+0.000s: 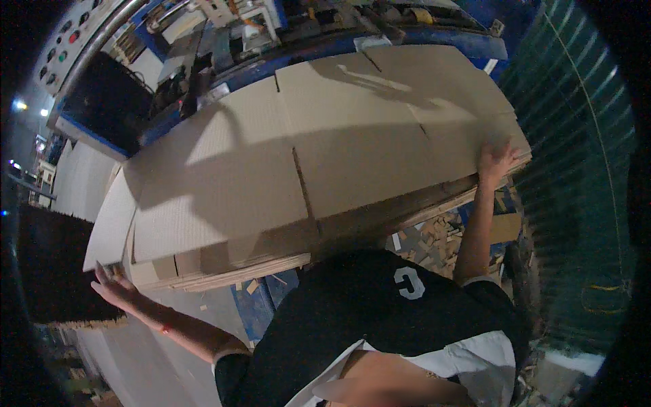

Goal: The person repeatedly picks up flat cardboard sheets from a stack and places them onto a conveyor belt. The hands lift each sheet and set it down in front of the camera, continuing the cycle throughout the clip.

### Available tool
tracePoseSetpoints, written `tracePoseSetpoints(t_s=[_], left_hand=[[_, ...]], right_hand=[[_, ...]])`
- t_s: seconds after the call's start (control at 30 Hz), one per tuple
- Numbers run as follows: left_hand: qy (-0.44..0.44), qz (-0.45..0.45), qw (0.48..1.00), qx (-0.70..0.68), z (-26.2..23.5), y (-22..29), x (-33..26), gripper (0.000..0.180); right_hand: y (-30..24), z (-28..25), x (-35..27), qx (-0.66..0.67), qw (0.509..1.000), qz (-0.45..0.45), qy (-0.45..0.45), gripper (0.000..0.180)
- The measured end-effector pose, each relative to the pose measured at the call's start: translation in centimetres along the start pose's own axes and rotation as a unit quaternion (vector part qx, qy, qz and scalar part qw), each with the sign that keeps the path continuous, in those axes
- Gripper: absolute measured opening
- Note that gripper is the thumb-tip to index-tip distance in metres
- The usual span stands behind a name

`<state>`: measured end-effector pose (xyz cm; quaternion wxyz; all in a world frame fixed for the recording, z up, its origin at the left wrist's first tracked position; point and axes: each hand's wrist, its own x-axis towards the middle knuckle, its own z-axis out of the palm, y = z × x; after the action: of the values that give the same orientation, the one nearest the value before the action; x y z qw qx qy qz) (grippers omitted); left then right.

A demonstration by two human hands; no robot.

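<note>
A wide, flat cardboard box blank (pixel 230 163) with slots and crease lines lies in front of me, spanning most of the view. Beneath its near edge shows a stack of similar cardboard blanks (pixel 251 271). At the near left corner, my left hand (pixel 116 288) grips the top blank's edge, its fingers partly hidden by the cardboard. My right hand (pixel 498 161) is closed on the right end, with some fingers over the edge and part of the hand blurred. Shadows fall across the top blank.
Beyond the cardboard stands a blue machine (pixel 251 71), with a button panel (pixel 64 51) at far left. A green corrugated wall (pixel 583 156) rises on the right. Cardboard scraps (pixel 441 244) litter the area below the stack. A dark brown stack (pixel 57 264) stands at left.
</note>
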<state>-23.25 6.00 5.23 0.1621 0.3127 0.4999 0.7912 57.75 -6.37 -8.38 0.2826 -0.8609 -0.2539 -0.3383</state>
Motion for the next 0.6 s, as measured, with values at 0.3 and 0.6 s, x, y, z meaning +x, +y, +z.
tracePoseSetpoints(t_s=[0.3,0.6], left_hand=[[-0.052,-0.188,0.980,-0.022,-1.5,-4.2,0.2,0.028],[-0.226,-0.039,0.952,0.202,0.4,-1.5,-14.4,0.029]], right_hand=[[-3.5,-5.0,6.6,0.674,0.653,0.336,-0.077,0.048],[-8.2,-18.7,-2.7,0.318,0.870,-0.334,-0.174,0.035]])
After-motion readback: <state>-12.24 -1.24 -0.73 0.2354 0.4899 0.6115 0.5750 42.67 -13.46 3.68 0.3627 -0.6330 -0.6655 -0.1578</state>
